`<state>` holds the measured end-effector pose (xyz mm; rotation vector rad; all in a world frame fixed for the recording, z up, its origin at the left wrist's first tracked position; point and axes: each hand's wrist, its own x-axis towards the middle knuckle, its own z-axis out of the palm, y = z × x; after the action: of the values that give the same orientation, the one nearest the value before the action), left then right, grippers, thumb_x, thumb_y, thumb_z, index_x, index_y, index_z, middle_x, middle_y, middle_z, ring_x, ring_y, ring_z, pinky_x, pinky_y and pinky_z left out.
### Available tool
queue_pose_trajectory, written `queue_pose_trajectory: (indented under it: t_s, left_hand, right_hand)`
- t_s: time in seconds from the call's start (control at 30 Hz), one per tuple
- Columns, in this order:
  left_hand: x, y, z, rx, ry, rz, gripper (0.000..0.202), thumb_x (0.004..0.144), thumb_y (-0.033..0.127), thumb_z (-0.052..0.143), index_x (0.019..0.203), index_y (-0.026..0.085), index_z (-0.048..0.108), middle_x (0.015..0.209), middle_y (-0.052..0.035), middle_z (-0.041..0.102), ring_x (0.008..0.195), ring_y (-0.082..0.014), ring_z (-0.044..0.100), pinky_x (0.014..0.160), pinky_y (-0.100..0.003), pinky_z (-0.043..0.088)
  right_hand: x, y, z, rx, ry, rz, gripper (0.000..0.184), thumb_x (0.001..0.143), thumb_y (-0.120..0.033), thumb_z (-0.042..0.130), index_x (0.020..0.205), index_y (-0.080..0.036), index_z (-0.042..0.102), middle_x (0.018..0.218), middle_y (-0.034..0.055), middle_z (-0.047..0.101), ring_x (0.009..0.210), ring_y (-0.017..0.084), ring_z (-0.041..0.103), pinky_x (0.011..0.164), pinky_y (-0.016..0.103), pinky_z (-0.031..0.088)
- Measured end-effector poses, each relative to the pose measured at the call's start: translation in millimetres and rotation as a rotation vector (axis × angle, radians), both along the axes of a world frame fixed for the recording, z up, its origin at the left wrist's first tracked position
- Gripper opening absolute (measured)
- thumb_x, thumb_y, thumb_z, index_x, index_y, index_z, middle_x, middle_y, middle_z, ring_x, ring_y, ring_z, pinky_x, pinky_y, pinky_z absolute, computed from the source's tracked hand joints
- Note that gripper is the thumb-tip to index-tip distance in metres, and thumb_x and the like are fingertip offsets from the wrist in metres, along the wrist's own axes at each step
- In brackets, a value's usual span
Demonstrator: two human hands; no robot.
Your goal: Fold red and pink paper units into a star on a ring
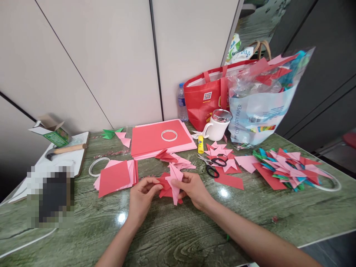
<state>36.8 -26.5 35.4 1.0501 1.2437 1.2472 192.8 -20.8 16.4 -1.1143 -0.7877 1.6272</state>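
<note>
Between my two hands, just above the green table, is a folded paper piece (174, 185) in pink and red, with pointed tips. My left hand (143, 198) pinches its red side between thumb and fingers. On the pink side, my right hand (193, 189) grips it with the thumb pressed on top. The fingertips of both hands are partly hidden by the paper. Right behind it lie more folded red and pink pieces (175, 160). To the left is a stack of red and pink paper squares (114, 178); to the right, black-handled scissors (213, 165).
Red and pink sheets (155, 139) lie at the back, bearing a tape roll (169, 135). A yellow glue stick (200, 144) stands near a white mug (218, 126). Right are a multicoloured folded-paper pile (290, 168) and a filled plastic bag (258, 111). A hammer (66, 150) lies left.
</note>
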Motion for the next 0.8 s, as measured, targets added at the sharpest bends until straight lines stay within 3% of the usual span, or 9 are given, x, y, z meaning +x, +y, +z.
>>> queue_pose_trajectory:
  t_s: [0.2,0.47,0.8]
  left_hand:
    - [1.0,-0.3,0.5,0.011,0.008,0.028,0.014,0.051,0.019,0.075,0.060,0.016,0.065,0.060,0.0029,0.063,0.050,-0.0085,0.056,0.050,-0.017,0.048]
    - [0.5,-1.1,-0.5,0.027,0.027,0.035,0.015,0.052,0.021,0.074,0.062,0.016,0.064,0.063,0.0018,0.064,0.054,-0.0101,0.057,0.052,-0.019,0.049]
    - [-1.1,-0.4,-1.3,0.022,0.066,0.044,0.018,0.053,0.024,0.074,0.066,0.015,0.064,0.070,0.0007,0.064,0.056,-0.0095,0.057,0.051,-0.018,0.048]
  right_hand:
    - [-0.3,-0.8,-2.0,0.099,-0.060,-0.034,0.031,0.057,-0.035,0.077,0.069,-0.012,0.060,0.059,-0.0002,0.064,0.045,0.007,0.050,0.038,0.016,0.039]
    - [0.4,-2.5,-3.5,0.197,-0.078,-0.004,0.046,0.065,-0.026,0.071,0.103,-0.020,0.047,0.071,-0.0014,0.066,0.047,0.009,0.053,0.041,0.018,0.041]
    - [1.4,-0.9,-1.7,0.246,-0.101,0.008,0.036,0.069,-0.025,0.065,0.098,-0.020,0.044,0.065,-0.0044,0.061,0.043,0.008,0.049,0.041,0.019,0.043]
